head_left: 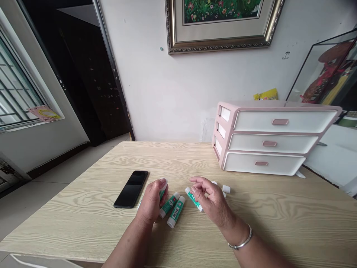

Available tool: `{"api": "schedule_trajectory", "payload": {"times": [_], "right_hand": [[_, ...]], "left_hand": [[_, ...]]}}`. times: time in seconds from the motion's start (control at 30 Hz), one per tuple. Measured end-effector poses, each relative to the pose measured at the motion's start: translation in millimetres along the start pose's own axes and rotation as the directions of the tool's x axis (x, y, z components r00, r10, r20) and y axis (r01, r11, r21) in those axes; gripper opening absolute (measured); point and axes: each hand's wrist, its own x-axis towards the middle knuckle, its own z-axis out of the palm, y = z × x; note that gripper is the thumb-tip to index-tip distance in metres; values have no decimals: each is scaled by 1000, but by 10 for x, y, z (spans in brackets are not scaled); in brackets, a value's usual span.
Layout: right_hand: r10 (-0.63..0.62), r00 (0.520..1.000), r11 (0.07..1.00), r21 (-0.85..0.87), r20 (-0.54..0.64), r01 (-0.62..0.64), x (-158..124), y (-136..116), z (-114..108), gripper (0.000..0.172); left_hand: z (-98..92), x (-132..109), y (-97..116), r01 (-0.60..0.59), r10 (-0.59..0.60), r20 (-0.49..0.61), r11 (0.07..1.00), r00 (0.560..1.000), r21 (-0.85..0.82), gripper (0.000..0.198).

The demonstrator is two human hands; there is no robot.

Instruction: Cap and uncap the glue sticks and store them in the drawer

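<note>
My left hand [153, 199] is wrapped round a green and white glue stick [163, 190], whose top shows at the thumb. Two more glue sticks lie side by side just right of that hand, the nearer glue stick [176, 212] with a barcode and the other glue stick [169, 205] touching or nearly touching it. Over the table to the right hovers my right hand [210, 199], thumb and forefinger apart with nothing visible between them. Partly covered by its thumb is another glue stick [192, 197]. Small white caps, including one cap [226, 189], lie behind the right hand, some partly hidden.
A black phone [131, 189] lies left of my left hand. At the back right of the wooden table [92, 219] stands a pink and white drawer unit [267, 143], with a yellow packet [266, 94] behind its top. A framed picture [220, 46] hangs on the wall.
</note>
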Motion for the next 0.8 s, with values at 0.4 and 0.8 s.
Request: {"api": "schedule_trajectory", "payload": {"times": [0.4,0.8], "right_hand": [[26,1000,999,27,15,-26,13,89,-6,32],[-31,999,986,-165,15,33,25,25,-22,27]], "left_hand": [[-29,50,51,107,-63,-129,923,990,369,54],[72,-5,118,108,8,-112,198,994,974,34]]}}
